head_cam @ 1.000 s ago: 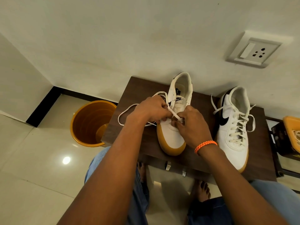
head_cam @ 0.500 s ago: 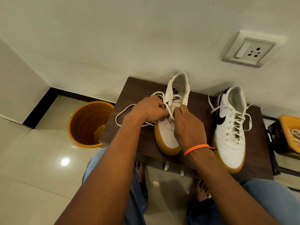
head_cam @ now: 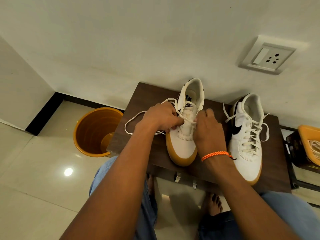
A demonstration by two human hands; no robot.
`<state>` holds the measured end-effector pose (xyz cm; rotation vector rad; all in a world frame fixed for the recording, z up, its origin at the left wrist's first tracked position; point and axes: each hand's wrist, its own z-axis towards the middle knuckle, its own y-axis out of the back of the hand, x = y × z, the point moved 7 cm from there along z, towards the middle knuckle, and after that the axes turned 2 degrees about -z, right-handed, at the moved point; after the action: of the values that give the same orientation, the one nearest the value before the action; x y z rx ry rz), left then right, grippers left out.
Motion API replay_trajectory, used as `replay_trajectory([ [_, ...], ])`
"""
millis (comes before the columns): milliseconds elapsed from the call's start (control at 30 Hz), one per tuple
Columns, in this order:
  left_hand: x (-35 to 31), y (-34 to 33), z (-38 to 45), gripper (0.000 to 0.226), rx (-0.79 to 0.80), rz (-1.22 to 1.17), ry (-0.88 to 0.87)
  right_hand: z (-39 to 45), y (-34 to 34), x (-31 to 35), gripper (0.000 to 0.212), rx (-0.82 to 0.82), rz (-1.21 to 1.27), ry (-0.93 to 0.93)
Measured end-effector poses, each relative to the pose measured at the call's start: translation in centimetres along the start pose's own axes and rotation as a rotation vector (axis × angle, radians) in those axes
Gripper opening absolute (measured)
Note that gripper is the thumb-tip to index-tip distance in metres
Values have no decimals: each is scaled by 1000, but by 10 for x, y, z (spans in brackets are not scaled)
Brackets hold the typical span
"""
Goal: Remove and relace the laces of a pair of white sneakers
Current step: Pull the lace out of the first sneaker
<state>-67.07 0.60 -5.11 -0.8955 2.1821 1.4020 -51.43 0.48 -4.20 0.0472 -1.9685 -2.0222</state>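
Note:
Two white sneakers with tan soles stand on a dark wooden stool (head_cam: 138, 101). The left sneaker (head_cam: 183, 144) is mostly unlaced; its white lace (head_cam: 136, 116) loops out over the stool to the left. My left hand (head_cam: 161, 116) grips the lace at the shoe's left side. My right hand (head_cam: 207, 129), with an orange band at the wrist, pinches the lace at the right eyelets. A short stretch of lace runs between the two hands across the tongue. The right sneaker (head_cam: 245, 141) stands fully laced, with loose ends, to the right.
An orange bucket (head_cam: 95, 132) stands on the tiled floor left of the stool. At the right edge an orange basket (head_cam: 310, 144) holds another white lace. A wall socket (head_cam: 266, 56) is above. My knees and bare feet are under the stool's front edge.
My right hand has moved up the left sneaker from the toe end to the upper eyelets. The left hand has kept its grip on the lace.

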Motion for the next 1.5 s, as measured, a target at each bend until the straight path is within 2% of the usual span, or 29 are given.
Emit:
replay_trajectory([
  [67, 1, 1, -1, 23, 7, -11, 9, 7, 5, -9, 11, -46, 92, -9],
  [167, 8, 5, -1, 22, 20, -86, 22, 7, 18, -10, 8, -123, 188, 49],
  [233, 19, 16, 2, 16, -68, -116, 46, 6, 32, -4, 5, -156, 343, 89],
  [300, 32, 32, 4, 10, -234, -137, 76, 8, 44, 4, 9, -128, 493, 118],
  [367, 41, 46, 3, 13, -372, -146, 102, 11, 53, 16, 14, -54, 640, 123],
  [467, 49, 58, 1, 17, -410, -186, 108, 18, 62, 44, 17, 29, 849, 131],
  [533, 55, 61, 0, 18, -395, -218, 103, 27, 62, 59, 16, 21, 853, 139],
  [600, 64, 65, -4, 21, -398, -221, 106, 40, 41, 76, 14, 100, 673, 185],
  [667, 74, 69, -8, 23, -389, -207, 124, 50, 3, 87, 14, 275, 280, 230],
  [700, 79, 72, -11, 24, -374, -195, 133, 55, -12, 89, 22, 341, 143, 223],
  [767, 89, 74, -13, 33, -309, -143, 164, 66, -16, 92, 37, 356, 82, 203],
  [867, 105, 71, -16, 76, -160, -16, 253, 80, -11, 107, 57, 371, -56, 309],
  [933, 109, 67, -19, 101, -63, 107, 300, 78, -27, 113, 87, 463, -286, 362],
  [1000, 109, 60, -19, 108, -4, 208, 306, 71, -49, 113, 111, 532, -489, 367],
  [1067, 110, 53, -16, 104, 1, 236, 299, 67, -59, 115, 107, 517, -586, 388],
  [1167, 114, 50, -13, 79, -84, 212, 267, 64, -58, 124, 83, 453, -541, 429],
  [1233, 118, 52, -13, 55, -144, 135, 260, 59, -61, 127, 75, 441, -406, 423],
  [1300, 122, 53, -15, 41, -187, 47, 276, 51, -65, 130, 73, 463, -215, 368],
  [1433, 123, 43, -18, 23, -222, -195, 258, 35, -72, 141, 59, 441, 98, 275],
  [1500, 124, 41, -20, 27, -229, -253, 207, 30, -72, 146, 52, 397, 156, 249],
])
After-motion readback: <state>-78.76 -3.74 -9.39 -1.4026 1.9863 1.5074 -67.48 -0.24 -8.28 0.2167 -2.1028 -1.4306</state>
